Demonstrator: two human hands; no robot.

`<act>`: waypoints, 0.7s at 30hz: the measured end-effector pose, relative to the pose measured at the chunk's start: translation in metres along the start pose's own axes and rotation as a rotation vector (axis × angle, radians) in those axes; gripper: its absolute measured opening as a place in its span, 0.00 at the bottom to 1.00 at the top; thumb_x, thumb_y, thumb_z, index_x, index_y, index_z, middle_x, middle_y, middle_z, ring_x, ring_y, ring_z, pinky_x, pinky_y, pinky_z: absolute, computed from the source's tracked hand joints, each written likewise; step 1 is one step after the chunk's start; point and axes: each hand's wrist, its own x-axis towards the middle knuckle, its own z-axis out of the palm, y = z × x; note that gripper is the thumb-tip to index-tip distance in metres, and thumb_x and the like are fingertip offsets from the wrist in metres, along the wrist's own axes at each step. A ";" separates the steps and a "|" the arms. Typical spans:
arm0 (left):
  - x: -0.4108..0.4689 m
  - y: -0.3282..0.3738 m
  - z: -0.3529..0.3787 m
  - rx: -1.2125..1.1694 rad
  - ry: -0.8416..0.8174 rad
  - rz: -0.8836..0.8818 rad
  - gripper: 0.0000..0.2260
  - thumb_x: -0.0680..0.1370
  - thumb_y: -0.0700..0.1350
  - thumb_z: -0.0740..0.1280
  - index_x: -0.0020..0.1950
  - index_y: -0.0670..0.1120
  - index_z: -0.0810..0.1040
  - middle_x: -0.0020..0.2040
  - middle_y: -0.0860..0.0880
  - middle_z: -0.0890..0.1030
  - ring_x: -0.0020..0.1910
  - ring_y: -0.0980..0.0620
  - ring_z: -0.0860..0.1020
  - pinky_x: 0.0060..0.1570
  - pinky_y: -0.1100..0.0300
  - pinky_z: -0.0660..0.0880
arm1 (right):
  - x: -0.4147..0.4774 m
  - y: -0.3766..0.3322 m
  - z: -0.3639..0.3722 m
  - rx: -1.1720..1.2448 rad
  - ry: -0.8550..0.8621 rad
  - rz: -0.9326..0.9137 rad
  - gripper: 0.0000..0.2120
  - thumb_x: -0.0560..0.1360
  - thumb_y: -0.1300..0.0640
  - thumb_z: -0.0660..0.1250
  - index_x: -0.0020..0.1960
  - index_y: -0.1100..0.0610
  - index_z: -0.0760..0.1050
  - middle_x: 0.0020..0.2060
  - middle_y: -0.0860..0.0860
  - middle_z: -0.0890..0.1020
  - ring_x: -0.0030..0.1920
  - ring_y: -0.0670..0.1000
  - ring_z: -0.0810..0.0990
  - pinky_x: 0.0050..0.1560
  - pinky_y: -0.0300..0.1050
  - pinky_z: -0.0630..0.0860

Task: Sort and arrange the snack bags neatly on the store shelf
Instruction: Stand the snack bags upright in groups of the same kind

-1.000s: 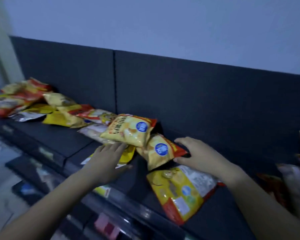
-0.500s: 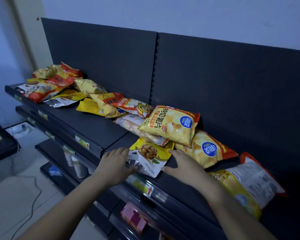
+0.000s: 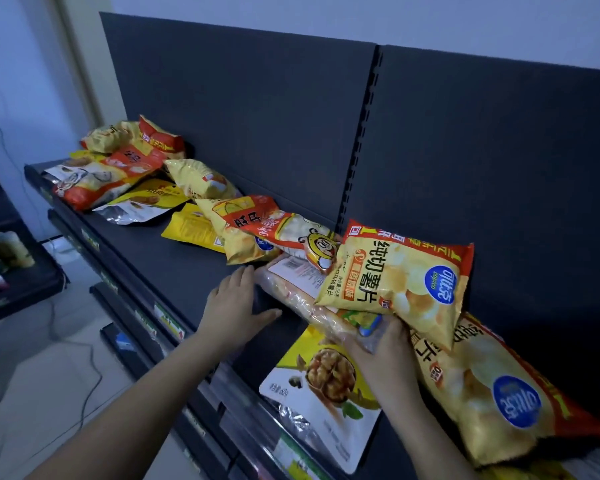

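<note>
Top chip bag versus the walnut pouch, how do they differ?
The top chip bag is puffy and rests on other bags; the walnut pouch lies flat on the shelf near its front. The chip bag carries a blue round logo and red trim; the walnut pouch is white below with a walnut picture. Both are partly yellow.
</note>
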 end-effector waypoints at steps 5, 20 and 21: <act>0.040 -0.006 0.001 -0.183 -0.102 0.040 0.38 0.66 0.64 0.72 0.69 0.49 0.65 0.66 0.51 0.71 0.63 0.49 0.72 0.58 0.50 0.72 | 0.012 -0.003 0.006 -0.038 -0.061 0.031 0.48 0.60 0.43 0.78 0.71 0.59 0.60 0.66 0.55 0.67 0.68 0.54 0.65 0.64 0.44 0.65; 0.082 -0.016 -0.023 -0.615 -0.262 0.381 0.33 0.55 0.65 0.77 0.55 0.52 0.77 0.46 0.57 0.84 0.45 0.61 0.81 0.48 0.58 0.78 | -0.002 -0.077 -0.042 0.203 0.024 0.317 0.20 0.66 0.57 0.77 0.54 0.49 0.73 0.46 0.40 0.79 0.47 0.40 0.77 0.44 0.34 0.73; 0.080 -0.012 -0.031 -0.615 -0.263 0.405 0.35 0.53 0.68 0.74 0.54 0.51 0.78 0.46 0.57 0.83 0.46 0.60 0.81 0.47 0.58 0.78 | -0.005 -0.091 -0.052 0.193 0.024 0.324 0.20 0.65 0.57 0.77 0.54 0.52 0.75 0.46 0.43 0.81 0.45 0.41 0.79 0.43 0.34 0.74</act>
